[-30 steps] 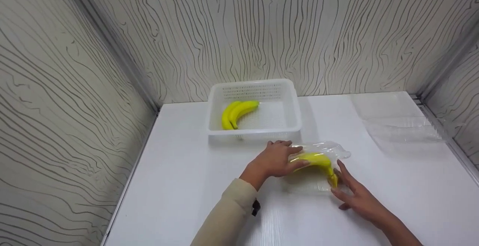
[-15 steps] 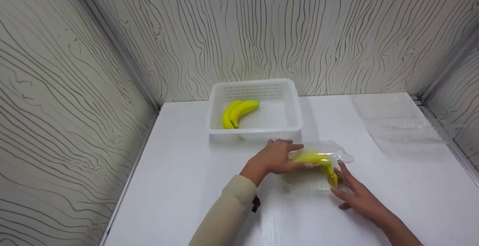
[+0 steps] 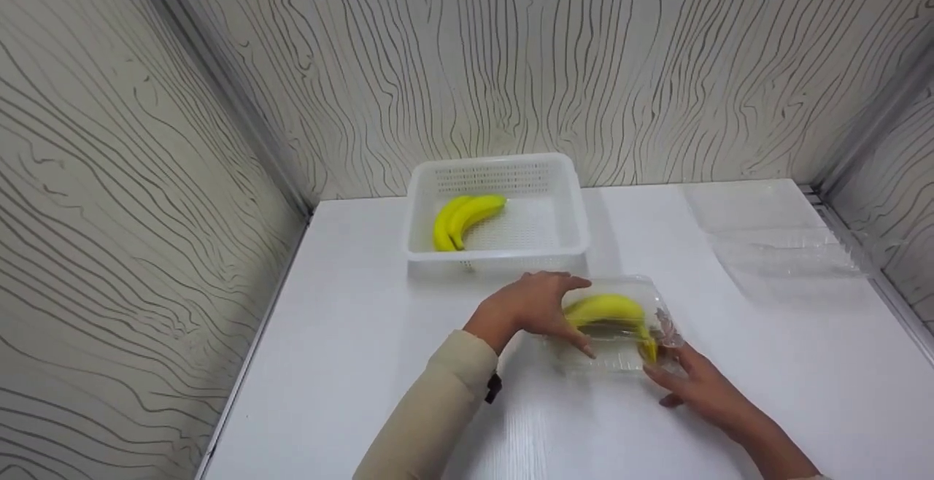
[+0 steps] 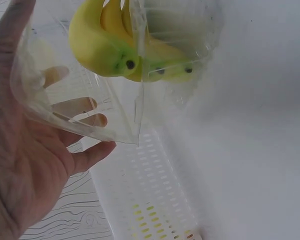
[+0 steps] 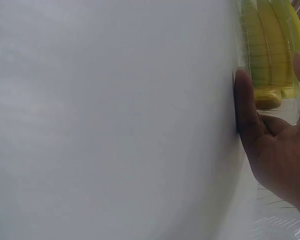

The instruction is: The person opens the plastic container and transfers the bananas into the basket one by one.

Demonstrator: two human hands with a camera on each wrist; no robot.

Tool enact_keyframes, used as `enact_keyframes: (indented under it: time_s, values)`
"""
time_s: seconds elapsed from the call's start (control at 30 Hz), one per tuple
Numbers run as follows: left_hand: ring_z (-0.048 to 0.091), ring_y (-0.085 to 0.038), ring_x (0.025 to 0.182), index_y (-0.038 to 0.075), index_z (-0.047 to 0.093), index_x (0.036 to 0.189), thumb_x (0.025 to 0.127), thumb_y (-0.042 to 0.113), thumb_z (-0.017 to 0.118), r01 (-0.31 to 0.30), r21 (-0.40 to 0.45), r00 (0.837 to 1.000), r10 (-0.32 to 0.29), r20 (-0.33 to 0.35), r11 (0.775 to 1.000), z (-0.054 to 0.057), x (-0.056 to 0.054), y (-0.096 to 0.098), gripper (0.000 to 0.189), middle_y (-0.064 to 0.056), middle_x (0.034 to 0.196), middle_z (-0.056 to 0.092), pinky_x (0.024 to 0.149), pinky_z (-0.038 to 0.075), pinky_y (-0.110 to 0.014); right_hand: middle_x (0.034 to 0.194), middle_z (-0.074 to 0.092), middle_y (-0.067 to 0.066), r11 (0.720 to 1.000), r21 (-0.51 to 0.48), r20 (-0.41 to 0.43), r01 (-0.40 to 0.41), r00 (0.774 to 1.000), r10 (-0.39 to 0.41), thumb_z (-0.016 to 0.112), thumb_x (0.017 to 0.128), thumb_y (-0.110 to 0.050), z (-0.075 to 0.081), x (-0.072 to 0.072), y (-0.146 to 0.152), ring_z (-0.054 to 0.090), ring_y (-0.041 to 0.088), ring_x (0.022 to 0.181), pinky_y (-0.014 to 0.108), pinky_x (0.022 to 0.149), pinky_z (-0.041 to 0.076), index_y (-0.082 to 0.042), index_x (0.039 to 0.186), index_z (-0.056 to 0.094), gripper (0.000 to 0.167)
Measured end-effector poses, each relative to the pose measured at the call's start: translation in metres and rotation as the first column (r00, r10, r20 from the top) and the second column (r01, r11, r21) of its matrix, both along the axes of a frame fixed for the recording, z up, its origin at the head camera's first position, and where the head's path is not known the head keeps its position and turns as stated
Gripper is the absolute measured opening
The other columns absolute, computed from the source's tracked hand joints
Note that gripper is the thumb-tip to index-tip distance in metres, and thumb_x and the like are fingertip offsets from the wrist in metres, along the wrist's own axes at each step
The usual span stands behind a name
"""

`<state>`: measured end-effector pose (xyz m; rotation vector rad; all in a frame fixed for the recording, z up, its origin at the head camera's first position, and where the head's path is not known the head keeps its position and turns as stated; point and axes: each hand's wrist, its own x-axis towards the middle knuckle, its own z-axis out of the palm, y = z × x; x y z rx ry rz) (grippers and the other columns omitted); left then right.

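A bunch of yellow bananas (image 3: 606,310) lies in a clear plastic clamshell container (image 3: 609,363), its clear lid (image 3: 633,289) tilted over the fruit. My left hand (image 3: 529,305) spans the lid's left end, thumb toward me and fingers on the far side. In the left wrist view, the spread fingers (image 4: 72,106) show through the lid beside the green banana tips (image 4: 122,62). At the container's right end, my right hand (image 3: 700,389) holds the corner near the banana stem. The thumb is in front, and the lid's edge partly covers the other fingers.
A white perforated basket (image 3: 496,254) stands behind the container with two yellow bananas (image 3: 467,219) at its left side. More clear plastic packaging (image 3: 788,246) lies at the table's back right. Wood-patterned panels (image 3: 474,64) rise around the white table (image 3: 350,363).
The lid has come down toward me and now covers more of the bananas and the right fingers. My left thumb has moved down with it; the right hand has stayed nearly in place.
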<state>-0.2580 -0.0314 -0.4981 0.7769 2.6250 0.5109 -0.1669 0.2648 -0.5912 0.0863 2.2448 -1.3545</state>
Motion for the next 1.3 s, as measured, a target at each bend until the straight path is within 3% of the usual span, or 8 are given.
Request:
enact_keyframes:
  time_s: [0.13,0.27,0.37,0.57,0.73,0.83,1.07,1.3]
  values:
    - [0.058,-0.014,0.142,0.034,0.055,0.155,0.076,0.075,0.083,0.021,0.024,1.0,-0.021,-0.01,0.999,0.003,-0.005,-0.002,0.094,0.01,0.154,0.062,0.121,0.048,-0.037,0.173,0.022,0.033,1.0,-0.003,-0.025,-0.011,1.0,0.011,0.066,0.104,-0.049,0.0,0.0,-0.001,0.053,0.049,0.143,0.041,0.084,0.065,-0.02,0.174,0.005,0.097]
    - [0.061,-0.013,0.13,0.034,0.055,0.155,0.079,0.077,0.077,0.006,0.043,1.0,-0.007,0.018,0.999,0.005,-0.008,-0.003,0.09,0.008,0.149,0.066,0.119,0.05,-0.039,0.179,0.012,0.026,1.0,0.004,-0.049,-0.027,0.998,0.028,0.064,0.105,-0.049,0.0,0.001,-0.002,0.035,0.056,0.155,0.039,0.082,0.066,-0.037,0.171,-0.011,0.101]
    - [0.06,-0.013,0.124,0.037,0.057,0.153,0.077,0.08,0.075,-0.025,0.065,0.999,0.022,0.045,0.998,0.007,-0.011,-0.003,0.089,0.01,0.147,0.066,0.119,0.05,-0.041,0.179,0.007,0.023,0.999,0.027,-0.066,-0.041,0.997,0.043,0.062,0.106,-0.05,0.0,0.002,-0.003,0.036,0.057,0.154,0.038,0.079,0.065,-0.042,0.17,-0.014,0.099]
    - [0.062,-0.012,0.132,0.035,0.062,0.148,0.079,0.081,0.074,-0.056,0.13,0.998,0.053,0.027,0.99,0.011,-0.017,-0.003,0.084,0.012,0.149,0.066,0.119,0.051,-0.041,0.179,0.007,0.023,0.999,0.029,-0.072,-0.033,0.997,0.035,0.065,0.105,-0.048,0.0,0.003,-0.004,0.036,0.055,0.152,0.037,0.078,0.065,-0.046,0.169,-0.012,0.1]
    - [0.067,-0.017,0.129,0.03,0.065,0.146,0.082,0.079,0.072,-0.068,0.179,0.997,0.072,-0.013,0.981,0.014,-0.02,-0.003,0.08,0.008,0.145,0.07,0.114,0.055,-0.04,0.179,0.007,0.024,0.998,0.052,-0.075,-0.036,0.996,0.04,0.065,0.104,-0.048,0.001,0.004,-0.005,0.059,0.045,0.135,0.037,0.078,0.065,-0.046,0.169,-0.011,0.1]
    - [0.069,-0.017,0.124,0.027,0.069,0.141,0.084,0.077,0.073,-0.075,0.209,0.995,0.086,-0.044,0.975,0.02,-0.022,-0.001,0.076,0.007,0.139,0.073,0.109,0.057,-0.037,0.179,0.008,0.024,0.998,0.056,-0.08,-0.031,0.996,0.036,0.065,0.105,-0.048,0.001,0.005,-0.004,0.063,0.044,0.131,0.037,0.077,0.065,-0.045,0.169,-0.011,0.1]
    - [0.07,-0.01,0.112,0.029,0.076,0.129,0.086,0.072,0.076,-0.141,0.229,0.984,0.161,-0.07,0.963,0.038,-0.027,0.003,0.061,0.013,0.124,0.078,0.099,0.06,-0.03,0.179,0.009,0.024,0.999,0.03,-0.07,-0.023,0.997,0.025,0.064,0.104,-0.05,0.001,0.006,-0.004,0.032,0.059,0.155,0.039,0.08,0.066,-0.042,0.171,-0.01,0.1]
    - [0.075,-0.012,0.112,0.028,0.078,0.13,0.094,0.064,0.072,-0.157,0.227,0.971,0.192,-0.141,0.961,0.053,-0.032,0.003,0.052,0.008,0.121,0.081,0.102,0.06,-0.032,0.179,0.011,0.025,1.0,0.002,-0.075,-0.023,0.997,0.023,0.064,0.105,-0.048,-0.001,0.01,-0.002,0.029,0.058,0.156,0.04,0.081,0.067,-0.04,0.171,-0.008,0.099]
